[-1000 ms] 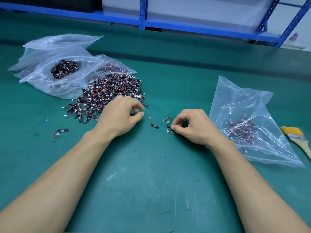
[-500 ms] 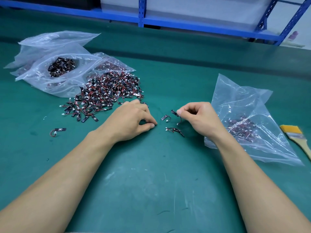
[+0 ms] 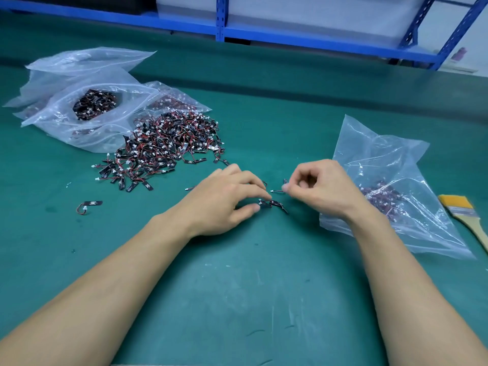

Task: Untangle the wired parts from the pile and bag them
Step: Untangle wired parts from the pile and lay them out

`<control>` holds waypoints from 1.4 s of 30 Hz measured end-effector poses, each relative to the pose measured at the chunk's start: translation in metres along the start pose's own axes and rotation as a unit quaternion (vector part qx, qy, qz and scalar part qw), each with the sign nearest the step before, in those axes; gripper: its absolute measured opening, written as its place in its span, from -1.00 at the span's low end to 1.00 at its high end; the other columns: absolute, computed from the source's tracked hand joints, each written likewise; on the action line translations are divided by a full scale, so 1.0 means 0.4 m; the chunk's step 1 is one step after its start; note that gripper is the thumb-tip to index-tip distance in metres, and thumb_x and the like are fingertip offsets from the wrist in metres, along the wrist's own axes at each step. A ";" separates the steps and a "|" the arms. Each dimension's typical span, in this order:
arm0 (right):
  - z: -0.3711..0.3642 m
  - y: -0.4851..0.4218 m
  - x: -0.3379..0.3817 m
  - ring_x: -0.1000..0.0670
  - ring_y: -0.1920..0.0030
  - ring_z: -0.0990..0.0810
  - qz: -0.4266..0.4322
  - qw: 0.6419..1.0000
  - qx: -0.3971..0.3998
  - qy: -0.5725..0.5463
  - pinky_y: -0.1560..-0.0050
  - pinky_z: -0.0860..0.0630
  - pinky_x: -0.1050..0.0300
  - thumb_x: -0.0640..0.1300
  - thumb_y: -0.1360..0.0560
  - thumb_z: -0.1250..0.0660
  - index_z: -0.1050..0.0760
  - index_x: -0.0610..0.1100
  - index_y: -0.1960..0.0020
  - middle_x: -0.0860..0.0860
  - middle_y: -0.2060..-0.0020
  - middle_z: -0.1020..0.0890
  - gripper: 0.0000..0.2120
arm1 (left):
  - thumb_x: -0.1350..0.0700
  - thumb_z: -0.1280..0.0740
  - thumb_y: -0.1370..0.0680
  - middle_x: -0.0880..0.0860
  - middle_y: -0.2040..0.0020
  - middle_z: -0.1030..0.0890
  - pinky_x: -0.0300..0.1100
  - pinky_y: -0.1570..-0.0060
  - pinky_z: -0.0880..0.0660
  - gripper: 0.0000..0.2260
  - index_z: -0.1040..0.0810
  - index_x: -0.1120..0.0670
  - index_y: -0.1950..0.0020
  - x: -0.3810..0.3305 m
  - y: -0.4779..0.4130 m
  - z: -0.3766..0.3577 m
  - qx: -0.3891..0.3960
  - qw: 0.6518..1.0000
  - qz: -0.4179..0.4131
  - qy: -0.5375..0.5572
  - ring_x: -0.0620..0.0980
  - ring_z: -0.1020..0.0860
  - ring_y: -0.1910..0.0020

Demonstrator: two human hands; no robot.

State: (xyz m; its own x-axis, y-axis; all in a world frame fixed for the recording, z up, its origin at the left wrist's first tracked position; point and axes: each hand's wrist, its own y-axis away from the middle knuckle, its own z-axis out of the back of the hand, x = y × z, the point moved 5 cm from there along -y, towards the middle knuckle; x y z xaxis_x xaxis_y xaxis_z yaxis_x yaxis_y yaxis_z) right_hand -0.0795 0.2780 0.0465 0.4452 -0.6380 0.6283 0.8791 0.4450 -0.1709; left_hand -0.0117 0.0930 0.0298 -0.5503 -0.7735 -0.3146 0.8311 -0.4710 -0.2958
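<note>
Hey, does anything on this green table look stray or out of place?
One wired part lies alone on the table, off to the left of the pile, touching nothing else. Nothing looks damaged.

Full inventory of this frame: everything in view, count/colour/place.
parts pile: one, black-red-white, table left of centre
left bags: at least three, clear, overlapping beside pile; one open, parts inside
right bag: one, clear, table right, some parts inside
stray part: one, black, red wire, table left
loose parts: a few, black, between the grips
brush: one, yellow bristles, right edge
table: one, green, under everything
rack: one, blue, back
left-hand grip: one, pinching loose parts
right-hand grip: one, pinching a wired part
</note>
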 end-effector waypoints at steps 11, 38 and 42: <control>-0.029 0.024 0.020 0.13 0.51 -0.33 0.014 0.989 0.140 0.051 0.42 -0.34 0.33 -0.18 -0.33 -0.45 -0.62 0.05 0.36 0.06 0.57 -0.48 -0.84 | -0.03 -0.44 -0.53 -0.21 0.01 -0.65 -0.12 -0.05 -0.46 -0.86 -0.71 -0.12 -0.06 -0.005 0.020 0.021 0.008 0.999 -0.023 0.040 -0.12 -0.42 0.06; 0.008 0.016 -0.001 0.10 0.46 -0.22 -0.002 0.996 0.075 -0.048 0.43 -0.23 0.34 -0.35 -0.40 -0.38 -0.46 -0.21 0.39 0.10 0.54 -0.30 -0.78 | 0.06 -0.52 -0.46 -0.24 0.32 -0.61 -0.20 0.20 -0.43 -0.90 -0.69 -0.10 0.06 0.169 0.050 0.065 -0.078 0.979 0.176 0.074 -0.16 -0.48 0.32; 0.012 0.015 0.001 0.10 0.46 -0.19 -0.009 0.996 0.073 -0.055 0.44 -0.17 0.34 -0.39 -0.40 -0.33 -0.38 -0.20 0.42 0.11 0.55 -0.28 -0.73 | 0.13 -0.38 -0.53 -0.23 0.16 -0.61 -0.15 0.05 -0.40 -0.84 -0.65 -0.04 -0.09 0.164 0.047 0.084 -0.130 0.977 0.165 0.039 -0.10 -0.48 0.15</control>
State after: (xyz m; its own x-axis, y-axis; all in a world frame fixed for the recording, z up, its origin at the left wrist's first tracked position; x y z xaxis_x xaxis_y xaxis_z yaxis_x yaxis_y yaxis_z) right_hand -0.0749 0.2837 0.0494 0.4008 -0.5777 0.7111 0.8490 0.5259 -0.0513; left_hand -0.0295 0.0195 0.0339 -0.2681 -0.8260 -0.4958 0.9215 -0.0698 -0.3820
